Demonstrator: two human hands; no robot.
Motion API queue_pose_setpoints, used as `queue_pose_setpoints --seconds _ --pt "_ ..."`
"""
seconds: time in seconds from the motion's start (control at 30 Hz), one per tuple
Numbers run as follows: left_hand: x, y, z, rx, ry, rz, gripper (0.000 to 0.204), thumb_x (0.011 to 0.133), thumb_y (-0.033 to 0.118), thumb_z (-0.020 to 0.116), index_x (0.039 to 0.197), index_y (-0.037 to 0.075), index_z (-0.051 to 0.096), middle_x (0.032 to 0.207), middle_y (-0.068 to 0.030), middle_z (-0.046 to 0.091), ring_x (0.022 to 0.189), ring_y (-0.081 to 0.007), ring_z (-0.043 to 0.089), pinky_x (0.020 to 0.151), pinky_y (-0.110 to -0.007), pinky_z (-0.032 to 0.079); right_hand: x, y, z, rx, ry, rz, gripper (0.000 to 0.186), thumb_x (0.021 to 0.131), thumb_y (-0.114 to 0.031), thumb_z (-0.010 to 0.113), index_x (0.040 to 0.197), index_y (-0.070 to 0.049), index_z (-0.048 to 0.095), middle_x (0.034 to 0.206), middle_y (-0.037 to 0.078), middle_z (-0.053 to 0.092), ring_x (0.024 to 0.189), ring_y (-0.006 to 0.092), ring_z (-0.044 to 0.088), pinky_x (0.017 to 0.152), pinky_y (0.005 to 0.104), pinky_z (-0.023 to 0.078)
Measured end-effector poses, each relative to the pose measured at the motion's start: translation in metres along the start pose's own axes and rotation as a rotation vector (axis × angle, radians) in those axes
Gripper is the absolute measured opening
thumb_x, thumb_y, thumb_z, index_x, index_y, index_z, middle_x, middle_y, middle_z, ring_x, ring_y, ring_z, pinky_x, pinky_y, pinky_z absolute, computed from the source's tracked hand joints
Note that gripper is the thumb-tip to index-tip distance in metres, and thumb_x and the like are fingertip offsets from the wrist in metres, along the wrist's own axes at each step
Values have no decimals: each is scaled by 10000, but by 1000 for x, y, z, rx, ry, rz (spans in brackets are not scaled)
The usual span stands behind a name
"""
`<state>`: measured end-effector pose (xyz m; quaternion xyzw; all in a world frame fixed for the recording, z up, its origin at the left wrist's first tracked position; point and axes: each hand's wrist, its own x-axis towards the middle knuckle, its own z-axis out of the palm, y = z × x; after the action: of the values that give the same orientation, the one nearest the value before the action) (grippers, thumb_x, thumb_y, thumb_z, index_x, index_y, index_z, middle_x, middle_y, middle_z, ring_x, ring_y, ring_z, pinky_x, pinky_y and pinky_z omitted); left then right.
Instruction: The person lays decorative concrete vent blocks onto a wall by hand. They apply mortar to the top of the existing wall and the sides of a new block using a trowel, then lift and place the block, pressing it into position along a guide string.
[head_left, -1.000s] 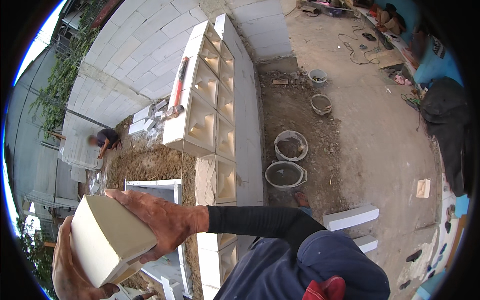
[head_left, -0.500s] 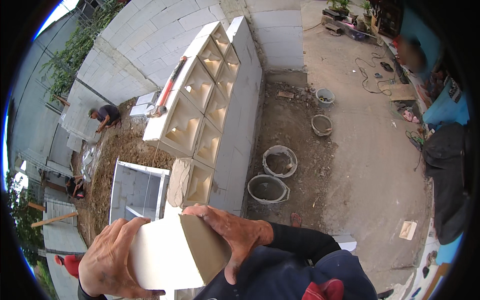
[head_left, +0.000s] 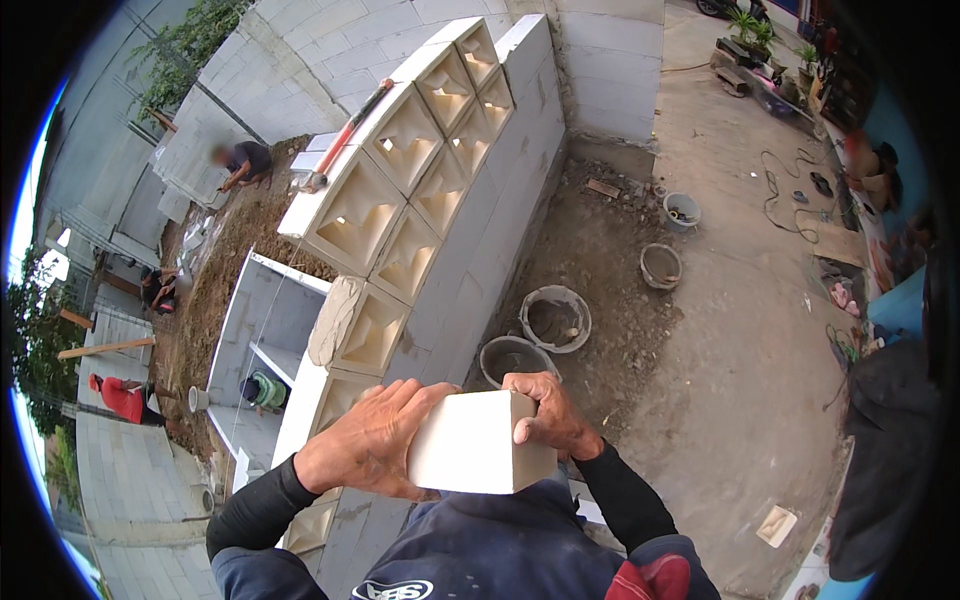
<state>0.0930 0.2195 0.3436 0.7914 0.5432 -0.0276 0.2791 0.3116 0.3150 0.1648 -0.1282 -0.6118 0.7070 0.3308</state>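
My left hand (head_left: 368,440) and my right hand (head_left: 562,415) grip a cream ventilation block (head_left: 465,445) from both sides, in front of my chest. The left fingers lie along its left edge and top; the right hand is closed round its right edge. Just beyond stands a wall with cream ventilation blocks (head_left: 440,88) stacked in stepped rows on a white block wall (head_left: 480,250). Grey mortar (head_left: 337,322) coats the exposed end of the lower row. On top of the upper row rests a red-handled hammer (head_left: 350,130). A thin string runs down beside the wall.
Several buckets stand right of the wall, among them a mortar bucket (head_left: 560,349) and a white bucket (head_left: 683,225). One loose ventilation block (head_left: 776,526) lies on the concrete. Left of the wall, a crouching person (head_left: 250,163), a person in red (head_left: 122,398) and others are visible.
The held block has moved right and turned, and both hands have moved right with it. My view has shifted, bringing both forearms and more people on the left into sight.
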Motion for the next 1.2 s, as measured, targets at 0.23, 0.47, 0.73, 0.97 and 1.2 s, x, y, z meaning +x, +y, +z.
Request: queue_pose_setpoints --seconds 0.23,0.47,0.73,0.97,1.2 --pt "45 -1 64 -104 9 83 1194 629 397 938 1577 83 284 1362 -186 487 1299 -357 475 1102 -490 387 -80 -17 -34 -252 187 237 731 646 -716 864 763 -34 631 679 31 638 674 136 650 617 332 519" --pt "25 -48 146 -612 242 -389 1054 854 497 819 1617 49 246 1595 -250 316 1465 -400 373 1179 -509 367 -163 32 -43 -768 529 373 782 593 -791 833 705 -64 565 634 83 626 587 255 651 584 401 519" --pt "90 -30 206 -1505 -167 -836 1044 953 618 636 1600 -60 175 1597 -334 276 1470 -432 356 1197 -553 311 -189 53 -42 -990 821 368 780 565 -802 827 695 -86 549 590 68 604 539 270 625 549 417 501" --pt "152 -11 196 -1695 -187 -771 1036 888 711 642 1540 -33 331 1452 -274 477 1359 -431 499 1036 -666 452 -149 57 -13 -1070 632 -26 739 599 -759 844 624 -105 499 574 20 541 505 206 589 506 338 472" --pt "119 -13 193 -1645 -4 -774 646 861 183 690 1414 -20 425 1264 -161 590 1161 -292 631 955 -467 576 -120 72 1 -944 482 -188 691 616 -729 848 638 -109 546 591 2 523 534 193 577 546 328 466"
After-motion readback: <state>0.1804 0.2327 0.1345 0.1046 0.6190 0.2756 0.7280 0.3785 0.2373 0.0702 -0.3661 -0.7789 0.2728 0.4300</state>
